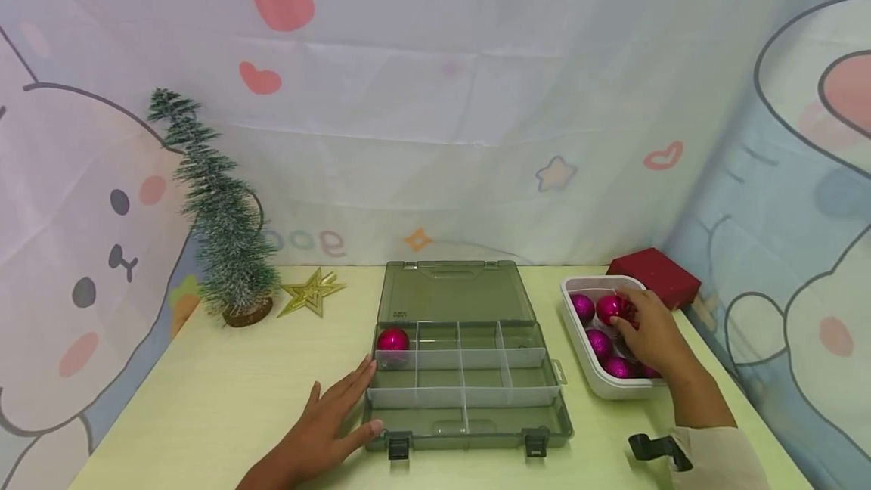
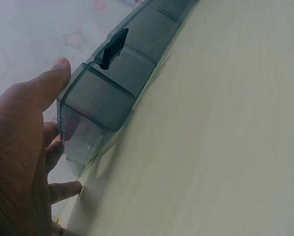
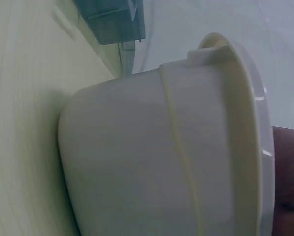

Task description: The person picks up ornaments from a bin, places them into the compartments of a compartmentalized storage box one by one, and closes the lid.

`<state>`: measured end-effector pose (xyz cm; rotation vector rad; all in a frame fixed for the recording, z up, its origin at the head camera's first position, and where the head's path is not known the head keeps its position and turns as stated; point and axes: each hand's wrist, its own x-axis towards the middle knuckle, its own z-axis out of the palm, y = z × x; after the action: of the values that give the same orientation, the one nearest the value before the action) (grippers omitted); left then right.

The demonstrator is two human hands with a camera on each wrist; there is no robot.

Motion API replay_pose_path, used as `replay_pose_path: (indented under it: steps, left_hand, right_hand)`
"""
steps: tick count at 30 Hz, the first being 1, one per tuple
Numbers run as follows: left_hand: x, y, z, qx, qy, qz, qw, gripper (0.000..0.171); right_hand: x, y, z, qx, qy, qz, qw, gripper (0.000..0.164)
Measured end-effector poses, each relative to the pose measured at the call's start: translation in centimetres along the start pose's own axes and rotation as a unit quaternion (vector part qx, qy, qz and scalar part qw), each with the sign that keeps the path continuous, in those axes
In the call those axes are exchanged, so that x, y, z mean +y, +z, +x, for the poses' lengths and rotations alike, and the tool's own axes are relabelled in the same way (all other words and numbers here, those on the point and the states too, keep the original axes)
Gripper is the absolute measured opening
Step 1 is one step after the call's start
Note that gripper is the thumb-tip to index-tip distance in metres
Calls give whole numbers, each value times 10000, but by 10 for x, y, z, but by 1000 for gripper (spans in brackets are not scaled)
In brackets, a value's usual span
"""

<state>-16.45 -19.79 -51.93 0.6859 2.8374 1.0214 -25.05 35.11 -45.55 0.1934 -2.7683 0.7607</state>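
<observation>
A clear green compartment box (image 1: pixel 483 422) stands with its lid (image 1: pixel 456 292) raised at the back. One shiny magenta Christmas ball (image 1: pixel 393 339) sits in its back left compartment. My left hand (image 1: pixel 327 422) rests against the box's left side, fingers spread and fairly straight, the thumb at the front left corner. In the white tub (image 1: pixel 599 386) to the right lie several glittery purple balls (image 1: pixel 599 343). My right hand (image 1: pixel 653 331) reaches into that tub, thumb and fingers pinching a shiny magenta ball (image 1: pixel 609 310). In the right wrist view the tub's wall (image 3: pixel 137 162) hides most of this hand.
A small artificial Christmas tree (image 1: pixel 231 248) stands at the back left with a gold star (image 1: pixel 313 292) beside it. Behind the tub is a dark red box (image 1: pixel 656 277). A printed cloth (image 1: pixel 435 97) hangs behind the pale table (image 1: pixel 204 399).
</observation>
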Motion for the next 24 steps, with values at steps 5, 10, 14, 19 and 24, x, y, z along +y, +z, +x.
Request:
replay_pose_path:
  steps: [5,10,14,19,24]
  left_hand:
    - [-3,0,-2,-49,-105,-28,9999,82]
    - [-2,-2,-2,47,-56,18,10000,82]
    - [1,-3,-1,21,-39,-25,10000,82]
    - [4,-3,0,-39,-48,-49,10000,81]
    - [4,-2,0,-18,-51,-23,10000,81]
  right_hand:
    - [-6,-2,0,39,32,98,9999,57]
    - [-11,-6,1,250,-77,262,9993,56]
    - [-12,-9,-1,341,-192,331,9987,53]
    - [-14,-11,-4,309,-152,456,9984,52]
    - [-21,-13,-4,312,-130,658,9973,53]
